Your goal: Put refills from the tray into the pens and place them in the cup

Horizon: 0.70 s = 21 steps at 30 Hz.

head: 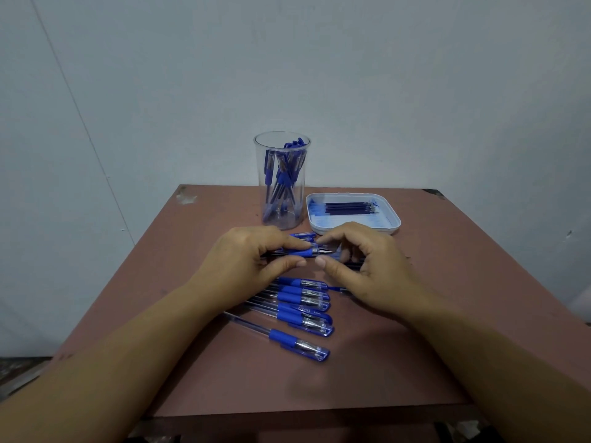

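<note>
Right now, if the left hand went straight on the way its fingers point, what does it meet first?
Likely the right hand, fingertips nearly facing the left hand across the pen; depth unclear.

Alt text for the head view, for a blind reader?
Left hand and right hand hold a clear plastic pen with blue grip over a reddish-brown table. Behind stand a clear cup of pens and a white tray of refills; capped pens lie nearer.
</note>
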Available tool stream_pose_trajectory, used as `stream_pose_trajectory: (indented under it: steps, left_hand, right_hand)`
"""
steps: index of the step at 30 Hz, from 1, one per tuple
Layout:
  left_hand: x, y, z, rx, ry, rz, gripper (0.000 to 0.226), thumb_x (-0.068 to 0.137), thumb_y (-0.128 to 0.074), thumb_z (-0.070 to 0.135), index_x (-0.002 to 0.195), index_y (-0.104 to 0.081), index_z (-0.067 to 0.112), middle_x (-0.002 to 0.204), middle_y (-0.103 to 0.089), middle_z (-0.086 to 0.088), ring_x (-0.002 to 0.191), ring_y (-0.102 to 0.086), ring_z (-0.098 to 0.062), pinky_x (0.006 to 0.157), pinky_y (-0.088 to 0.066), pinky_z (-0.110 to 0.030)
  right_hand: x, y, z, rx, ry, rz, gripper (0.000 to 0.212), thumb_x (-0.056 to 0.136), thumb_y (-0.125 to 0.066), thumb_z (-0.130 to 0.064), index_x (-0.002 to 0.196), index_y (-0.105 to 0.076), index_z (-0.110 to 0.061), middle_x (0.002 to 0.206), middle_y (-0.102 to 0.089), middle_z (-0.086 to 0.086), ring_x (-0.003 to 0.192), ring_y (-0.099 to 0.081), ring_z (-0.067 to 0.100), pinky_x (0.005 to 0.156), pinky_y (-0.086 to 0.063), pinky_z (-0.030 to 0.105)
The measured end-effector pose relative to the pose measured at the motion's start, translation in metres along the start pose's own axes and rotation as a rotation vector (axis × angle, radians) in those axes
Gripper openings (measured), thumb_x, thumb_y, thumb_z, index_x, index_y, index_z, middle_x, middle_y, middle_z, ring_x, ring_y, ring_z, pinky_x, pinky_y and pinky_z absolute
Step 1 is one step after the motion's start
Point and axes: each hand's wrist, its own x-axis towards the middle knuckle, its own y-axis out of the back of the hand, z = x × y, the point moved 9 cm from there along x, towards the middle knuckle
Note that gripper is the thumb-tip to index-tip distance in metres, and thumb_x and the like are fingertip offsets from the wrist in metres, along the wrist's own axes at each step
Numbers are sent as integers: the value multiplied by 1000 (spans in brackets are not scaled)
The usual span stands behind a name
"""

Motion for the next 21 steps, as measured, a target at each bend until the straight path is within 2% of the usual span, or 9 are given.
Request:
stream_pose_trajectory:
  steps: [5,8,11,14,16,19,21]
  left_hand:
    - [0,0,0,6,1,-2,28,87,-65,47,111,-72,35,92,-72,13,81,-68,-6,67,-55,-36]
    - [0,1,1,5,-4,5,29,86,-65,48,110,-72,34,92,-72,14,80,-68,-6,66,-55,-36]
    - [0,2,3,0,-13,12,29,87,-65,48,110,-73,33,93,-72,13,81,-68,-6,67,-55,-35]
    - [0,1,2,6,-8,1,29,87,-64,49,111,-72,33,92,-72,12,80,-68,-8,67,-56,-36]
    - [0,1,0,8,-2,1,30,86,-64,49,111,-72,33,92,-72,12,81,-68,-7,67,-56,-36]
    - [0,2,0,-1,2,9,30,86,-65,49,110,-72,34,93,-72,14,81,-68,-6,67,-56,-36]
    - [0,1,1,2,0,1,29,86,-65,48,110,-72,34,92,-72,13,81,-68,-7,67,-56,-36]
  right_hand:
    - [1,1,0,-2,2,-1,8,89,-68,-26,96,-69,-22,82,-62,-16,71,-55,9,62,-39,9]
    - [0,0,-1,-16,13,-16,15,85,-73,-23,99,-68,-22,80,-59,-21,70,-55,7,62,-39,8]
    - [0,1,2,7,-21,1,20,86,-72,-29,103,-68,-20,76,-55,-24,67,-53,5,60,-39,10]
    - [1,2,3,11,-32,8,12,89,-67,-30,96,-69,-21,76,-58,-21,66,-53,7,59,-39,10]
    - [1,0,2,1,-14,-7,9,87,-71,-27,95,-69,-23,76,-59,-21,66,-55,9,59,-39,10]
    - [0,0,3,6,-24,-17,20,83,-74,-34,100,-69,-24,81,-59,-22,66,-55,11,58,-41,12]
    - [0,1,3,38,-46,-5,22,86,-68,-39,100,-69,-23,78,-60,-19,65,-54,11,57,-41,13]
